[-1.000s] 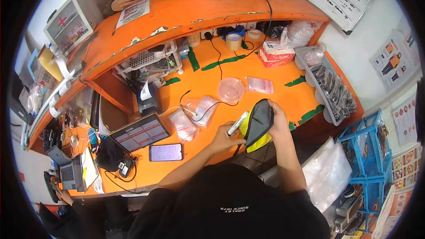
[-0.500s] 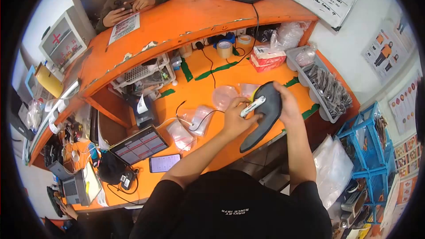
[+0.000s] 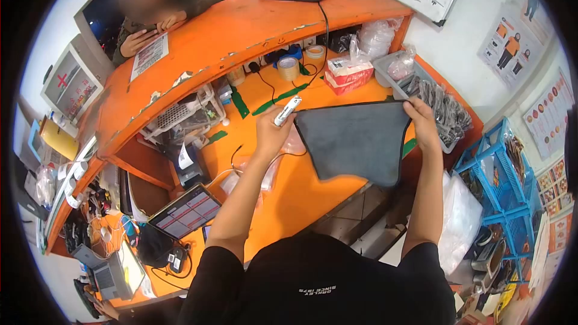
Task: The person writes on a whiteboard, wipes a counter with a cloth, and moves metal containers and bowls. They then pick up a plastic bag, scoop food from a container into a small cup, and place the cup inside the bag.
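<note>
A dark grey flexible sheet with a dark edge hangs spread out between my two hands, over the near edge of the orange desk. My left hand is closed around a white marker, which points up and to the right. The sheet's upper left corner is at the same hand's fingers. Its upper right corner is pinched in my right hand. Behind the sheet, a clear plastic item on the desk is partly hidden.
Tape rolls, a red and white box and a grey tray of wrapped black items are at the back. A tablet stands left. Blue racks stand right. Another person's hands hold a phone over the counter.
The sheet, bent and folded half a second ago, is now opened out flat. My left hand has moved left and up with the marker, and my right hand has moved right.
</note>
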The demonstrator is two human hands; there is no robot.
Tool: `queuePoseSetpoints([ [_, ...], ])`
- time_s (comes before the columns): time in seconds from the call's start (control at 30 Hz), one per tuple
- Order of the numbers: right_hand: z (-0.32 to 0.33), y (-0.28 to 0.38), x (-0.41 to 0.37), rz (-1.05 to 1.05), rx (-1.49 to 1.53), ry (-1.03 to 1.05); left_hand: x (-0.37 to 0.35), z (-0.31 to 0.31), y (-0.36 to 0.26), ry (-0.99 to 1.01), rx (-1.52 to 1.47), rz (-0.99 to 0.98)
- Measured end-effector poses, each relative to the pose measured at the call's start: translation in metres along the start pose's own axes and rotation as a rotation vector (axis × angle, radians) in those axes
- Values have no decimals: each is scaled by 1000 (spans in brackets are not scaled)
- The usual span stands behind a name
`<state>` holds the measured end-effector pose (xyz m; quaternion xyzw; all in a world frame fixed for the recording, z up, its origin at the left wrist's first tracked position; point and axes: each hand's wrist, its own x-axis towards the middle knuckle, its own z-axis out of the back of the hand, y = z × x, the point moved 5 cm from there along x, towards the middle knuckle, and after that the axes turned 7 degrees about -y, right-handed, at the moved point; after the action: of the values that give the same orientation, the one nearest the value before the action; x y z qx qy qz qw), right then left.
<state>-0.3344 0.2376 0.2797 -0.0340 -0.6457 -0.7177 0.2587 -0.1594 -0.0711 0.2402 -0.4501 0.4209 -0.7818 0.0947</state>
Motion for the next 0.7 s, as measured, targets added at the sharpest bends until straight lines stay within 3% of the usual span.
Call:
queuePoseSetpoints([
  [0.1, 14, 12, -33, -3, 21, 12, -16, 13, -32, 72, 15, -136],
  [0.17, 27, -5, -57, -58, 1, -5, -44, 13, -23, 81, -18, -171],
  [0.23, 36, -44, -81, -201, -46, 161, -80, 9, -14, 270, -29, -179],
  [0.3, 39, -68, -108, -275, -50, 256, -117, 5, -10, 370, -46, -94],
  [0.37, 45, -113, -132, -370, -150, 291, -156, 0, 4, 477, -65, 118],
  [0.47, 42, -160, -152, -490, -154, 361, -190, -4, 22, 654, 33, 222],
  [0.57, 35, -181, -144, -530, -307, 392, -189, -17, 52, 666, 69, 237],
  [0.63, 32, -183, -115, -434, -296, 150, -159, -29, 54, 527, 33, 222],
  [0.7, 22, -207, -87, -391, -280, 106, -129, -46, 71, 515, 198, 232],
])
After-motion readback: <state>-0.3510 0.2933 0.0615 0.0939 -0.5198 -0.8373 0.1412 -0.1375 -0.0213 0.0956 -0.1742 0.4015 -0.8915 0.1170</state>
